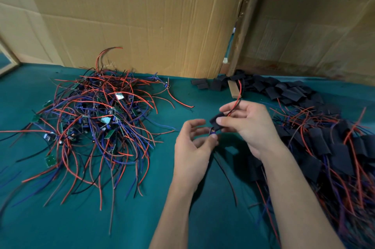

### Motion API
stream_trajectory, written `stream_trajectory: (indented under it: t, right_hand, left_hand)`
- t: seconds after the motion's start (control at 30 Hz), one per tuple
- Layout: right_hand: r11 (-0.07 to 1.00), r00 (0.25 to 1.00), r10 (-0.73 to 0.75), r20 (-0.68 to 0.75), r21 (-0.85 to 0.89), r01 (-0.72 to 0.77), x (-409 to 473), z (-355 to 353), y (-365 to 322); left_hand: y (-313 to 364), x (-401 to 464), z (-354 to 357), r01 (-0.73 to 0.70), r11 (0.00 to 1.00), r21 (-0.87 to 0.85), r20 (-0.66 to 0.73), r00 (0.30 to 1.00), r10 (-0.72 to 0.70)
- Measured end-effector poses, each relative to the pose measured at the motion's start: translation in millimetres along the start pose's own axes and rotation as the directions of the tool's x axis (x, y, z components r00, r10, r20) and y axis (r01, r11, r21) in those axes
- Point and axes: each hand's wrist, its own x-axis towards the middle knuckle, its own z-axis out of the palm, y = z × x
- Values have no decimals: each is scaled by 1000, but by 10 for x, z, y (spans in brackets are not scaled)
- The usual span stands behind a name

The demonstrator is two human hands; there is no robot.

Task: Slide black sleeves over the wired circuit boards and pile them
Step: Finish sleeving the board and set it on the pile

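Green bench [142, 218]: right hand [251, 127] pinches black sleeve [216, 119], left hand [192, 147] pinches circuit board [212, 131], half-sleeved; next, push it home.

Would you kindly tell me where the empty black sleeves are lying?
The empty black sleeves lie at the table's far edge, right of centre, against the cardboard boxes.

A black sleeve [216, 120] sits partway over a small circuit board [212, 131] held above green cloth — red and black wires trailing from both ends. Bare green boards tangle in a wire heap [97, 118] at left; sleeved ones pile [328, 147] at right.
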Motion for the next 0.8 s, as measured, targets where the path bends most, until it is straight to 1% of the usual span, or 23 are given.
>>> stream_trajectory:
  t: [0.07,0.23,0.3,0.4,0.53,0.7,0.8]
  right_hand:
    - [999,1000,-8,-9,33,8,6,-41,-16]
    - [1000,998,-15,62,-4,15,-28,-69,-95]
    - [999,998,-26,61,-34,28,-36,-91,-113]
    - [994,998,-31,63,-104,37,-39,-95,-106]
    - [986,999,-18,44,-167,25,-29,-117,-106]
    - [993,986,33,163,-120,-13,-66,-99,-133]
    - [992,980,59,191,-125,-35,-81,4,-136]
  left_hand:
    - [-16,-10,15,-6,1000,14,-25,1000,6]
    - [-15,12,-17,2,998,-63,-59,998,-6]
    - [-14,10,-13,6,999,-42,-40,999,-7]
    - [-25,1,6,-5,999,39,-13,1000,5]
    - [-38,5,24,-22,999,45,-6,1000,22]
    - [-41,22,9,6,998,-58,-46,999,-9]
    - [-54,27,-5,-7,1000,-18,-61,998,6]
